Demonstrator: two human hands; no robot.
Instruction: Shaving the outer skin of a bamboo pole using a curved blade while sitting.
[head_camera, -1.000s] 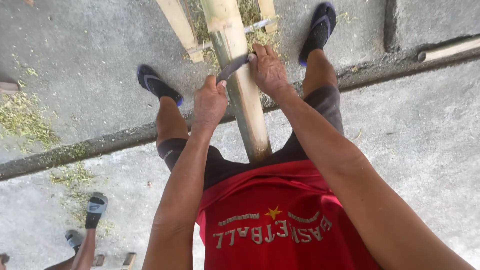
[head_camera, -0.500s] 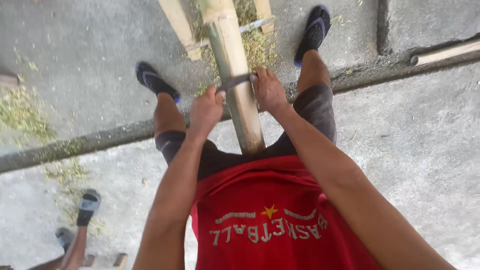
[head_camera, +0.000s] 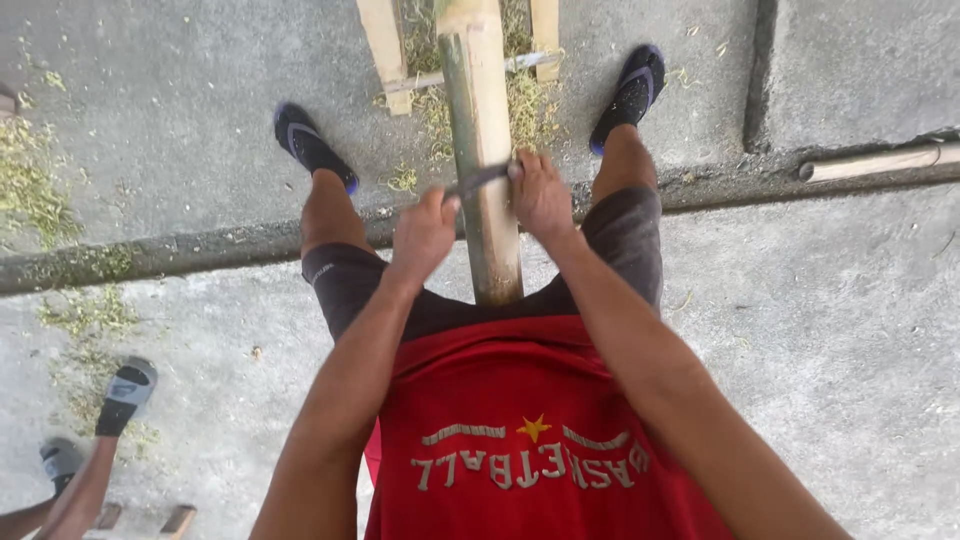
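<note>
Gripping a blade (head_camera: 480, 180) at both ends, the left hand (head_camera: 422, 235) and right hand (head_camera: 542, 195) are each closed tight on it — the blade lies across a bamboo pole (head_camera: 482, 160). Between the knees runs the pole, over concrete (head_camera: 830, 330) strewn with green shavings (head_camera: 30, 185).
</note>
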